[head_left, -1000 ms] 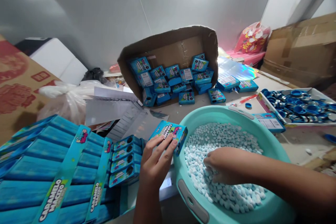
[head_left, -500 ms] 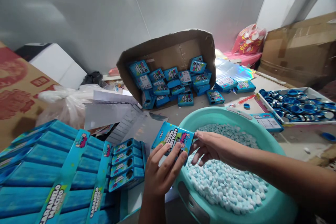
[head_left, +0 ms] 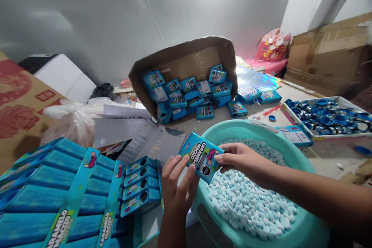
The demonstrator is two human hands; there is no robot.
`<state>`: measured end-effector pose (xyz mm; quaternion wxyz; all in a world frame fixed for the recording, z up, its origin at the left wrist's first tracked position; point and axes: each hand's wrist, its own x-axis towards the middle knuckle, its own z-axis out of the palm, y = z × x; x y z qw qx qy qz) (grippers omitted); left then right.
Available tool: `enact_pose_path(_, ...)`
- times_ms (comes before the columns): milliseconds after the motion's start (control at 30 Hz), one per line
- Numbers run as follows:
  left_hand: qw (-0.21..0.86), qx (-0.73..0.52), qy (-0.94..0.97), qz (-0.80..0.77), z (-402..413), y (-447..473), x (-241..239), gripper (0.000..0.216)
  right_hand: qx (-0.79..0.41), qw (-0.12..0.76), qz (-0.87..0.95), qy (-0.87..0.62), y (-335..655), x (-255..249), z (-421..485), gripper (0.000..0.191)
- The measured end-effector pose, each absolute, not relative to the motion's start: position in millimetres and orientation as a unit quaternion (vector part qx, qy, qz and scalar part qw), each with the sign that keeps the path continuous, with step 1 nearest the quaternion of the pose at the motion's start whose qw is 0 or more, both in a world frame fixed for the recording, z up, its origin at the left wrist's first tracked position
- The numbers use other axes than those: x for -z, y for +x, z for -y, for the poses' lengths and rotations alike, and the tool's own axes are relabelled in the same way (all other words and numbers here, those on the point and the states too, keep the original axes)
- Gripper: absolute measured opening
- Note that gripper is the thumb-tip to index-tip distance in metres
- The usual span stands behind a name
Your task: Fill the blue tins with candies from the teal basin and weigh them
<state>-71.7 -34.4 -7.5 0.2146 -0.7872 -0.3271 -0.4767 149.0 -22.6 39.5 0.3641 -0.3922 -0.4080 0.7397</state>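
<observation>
A small blue candy box (head_left: 200, 154) printed "Caramelo Macizo" is held tilted over the left rim of a turquoise tub (head_left: 300, 159). My left hand (head_left: 178, 186) grips its left side, fingertips on the edge and thumb hidden behind. With thumb and fingers, my right hand (head_left: 242, 159) pinches the box's right end. Pale blue and white candies (head_left: 252, 201) fill much of the tub beneath my right hand. Just left of my left hand, several upright blue boxes with round dark holes (head_left: 142, 184) stand in a row inside a display carton.
Blue display cartons (head_left: 55, 182) are stacked at the left. A tipped cardboard box (head_left: 186, 56) behind spills blue candy boxes. On the right lies a tray (head_left: 331, 118) of blue-rimmed tins, with a flat candy box (head_left: 295, 135) beside it. Papers (head_left: 124, 124) lie behind my left hand.
The candy box has shifted slightly right and turned to show more of its front. My right hand's fingers, looser before, have closed on its right end.
</observation>
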Motion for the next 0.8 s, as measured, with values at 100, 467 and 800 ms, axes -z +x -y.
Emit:
enact_pose_path(100,0.245,0.487,-0.761,0.351,29.8,-71.4,3.8,0.066,-0.722,0.423,0.387,-0.387,150.5,-39.3,23.4,0.03)
enact_pose_path(467,0.168,0.43,-0.818,0.343,27.4,-77.6,10.3,0.05,-0.564,0.583,0.425,-0.401,157.3,-39.3,19.6,0.034)
enact_pose_path(800,0.133,0.401,-0.833,0.357,25.8,-79.9,15.0,0.044,-0.318,0.665,0.502,-0.452,159.2,-48.4,31.6,0.039)
